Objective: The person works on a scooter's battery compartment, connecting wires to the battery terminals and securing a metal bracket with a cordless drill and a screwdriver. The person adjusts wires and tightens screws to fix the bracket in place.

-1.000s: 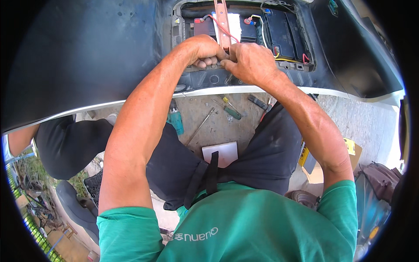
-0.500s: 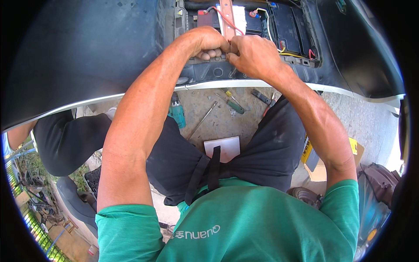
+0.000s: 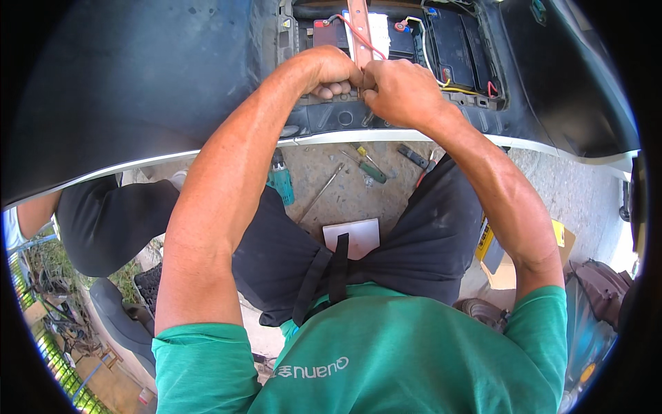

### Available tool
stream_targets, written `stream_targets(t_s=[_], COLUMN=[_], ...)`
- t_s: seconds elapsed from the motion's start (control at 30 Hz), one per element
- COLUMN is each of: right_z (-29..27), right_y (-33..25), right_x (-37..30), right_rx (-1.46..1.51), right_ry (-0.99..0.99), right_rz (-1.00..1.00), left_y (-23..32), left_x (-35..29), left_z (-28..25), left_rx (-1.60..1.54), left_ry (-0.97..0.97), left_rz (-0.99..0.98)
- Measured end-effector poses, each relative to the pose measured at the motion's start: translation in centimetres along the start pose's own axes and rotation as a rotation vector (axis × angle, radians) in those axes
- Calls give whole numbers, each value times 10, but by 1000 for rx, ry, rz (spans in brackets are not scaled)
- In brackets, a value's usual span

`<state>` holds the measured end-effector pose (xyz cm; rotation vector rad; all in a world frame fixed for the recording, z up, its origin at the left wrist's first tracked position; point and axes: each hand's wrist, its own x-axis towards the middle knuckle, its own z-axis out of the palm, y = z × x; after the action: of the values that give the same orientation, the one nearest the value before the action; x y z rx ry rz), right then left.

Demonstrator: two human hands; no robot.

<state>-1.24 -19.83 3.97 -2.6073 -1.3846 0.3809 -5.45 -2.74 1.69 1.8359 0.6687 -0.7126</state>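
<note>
My left hand [image 3: 331,72] and my right hand [image 3: 403,91] meet at the near end of a reddish-brown metal strip [image 3: 360,31]. Both have their fingers closed, pinching at the same spot; whatever is between the fingertips is hidden. The strip lies across a recess that holds dark batteries [image 3: 463,45]. Beneath the strip shows a white sheet [image 3: 378,36]. A red cable [image 3: 376,51] crosses over it, and a white cable [image 3: 425,50] runs along the battery on the right.
A large black panel [image 3: 145,76] with a white edge surrounds the recess. Below lie a teal power tool [image 3: 281,183], a green-handled screwdriver [image 3: 372,171], a metal rod [image 3: 321,193] and a white block [image 3: 353,237]. An opened cardboard box [image 3: 503,272] stands right. Another person's dark-clothed leg [image 3: 114,224] is left.
Both hands stay at the strip's near end, with only slight shifts of the fingers and wrists. The whole view has moved slightly, and the panel sits a little lower.
</note>
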Motion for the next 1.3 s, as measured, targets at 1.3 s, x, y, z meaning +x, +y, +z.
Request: stream_targets(t_s=[1.3], right_z=[10], right_y=[1], right_x=[-3], right_rx=[-47], right_ry=[69], right_rz=[-68], left_y=[-2], left_x=[4], left_z=[-2], left_rx=[-12], left_ry=[-20], left_rz=[-7])
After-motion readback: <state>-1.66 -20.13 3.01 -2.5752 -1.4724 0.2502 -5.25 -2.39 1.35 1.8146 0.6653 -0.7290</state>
